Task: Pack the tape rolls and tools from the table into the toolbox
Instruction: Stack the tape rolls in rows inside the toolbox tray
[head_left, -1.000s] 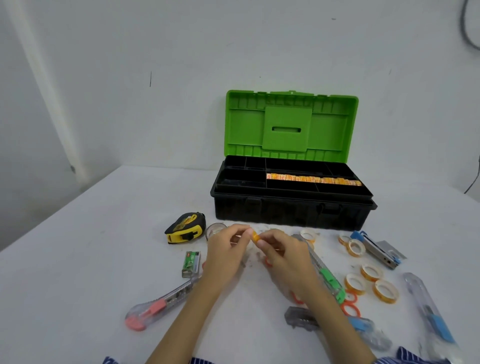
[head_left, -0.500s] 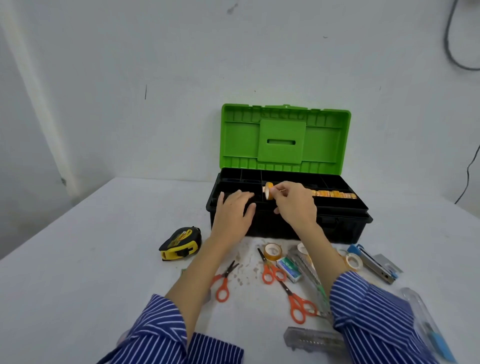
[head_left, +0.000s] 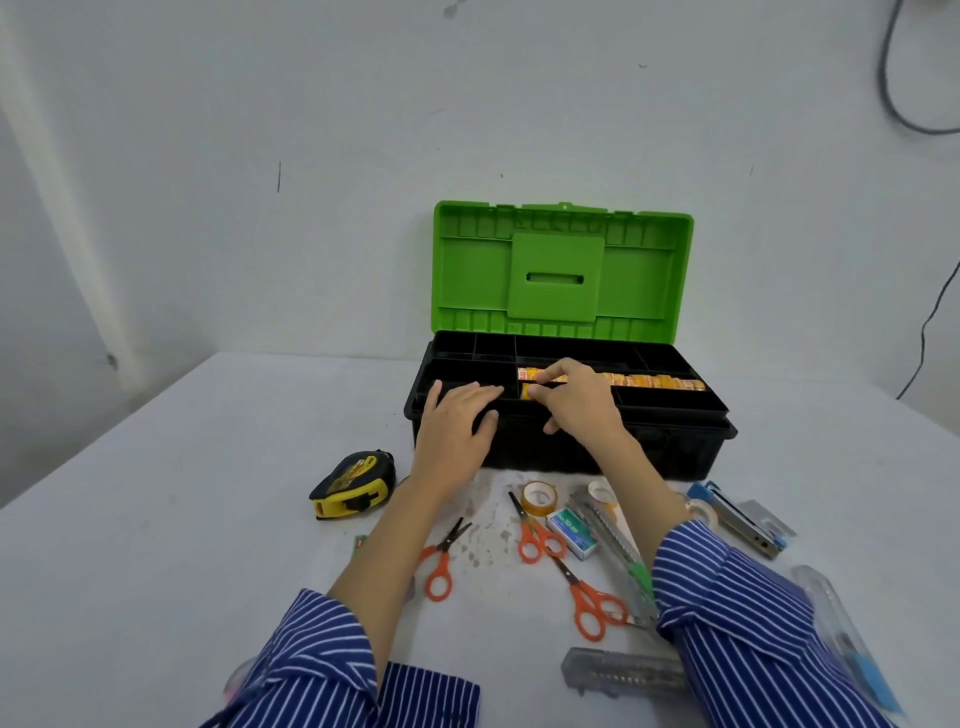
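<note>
Right hand: right hand (head_left: 576, 400) is over the tray of the toolbox (head_left: 571, 415), fingertips pinched on a small yellow tape roll (head_left: 529, 391), setting it into the front-middle compartment just below the filled row.
Left hand: left hand (head_left: 457, 421) lies flat with fingers spread on the front-left rim of the box, gripping nothing, looks like it's just steadying it.
In the box: a row of yellow tape rolls (head_left: 649, 382) already fills the long middle compartment; the other compartments I can see look bare. Green lid (head_left: 563, 273) stands open at the back.
On the table: near the box's front edge, a clear tape roll (head_left: 539, 498) and another tape roll (head_left: 601, 491), partly hidden by the arm. Three orange scissors (head_left: 439, 558), a yellow tape measure (head_left: 352, 483), a staple box (head_left: 571, 535), a green utility knife (head_left: 615, 545), a stapler (head_left: 740, 517).
Progress: I'd say small rolls mostly done, but basically all the tools and a few rolls are left on the table (head_left: 182, 493). Maybe a third in.
</note>
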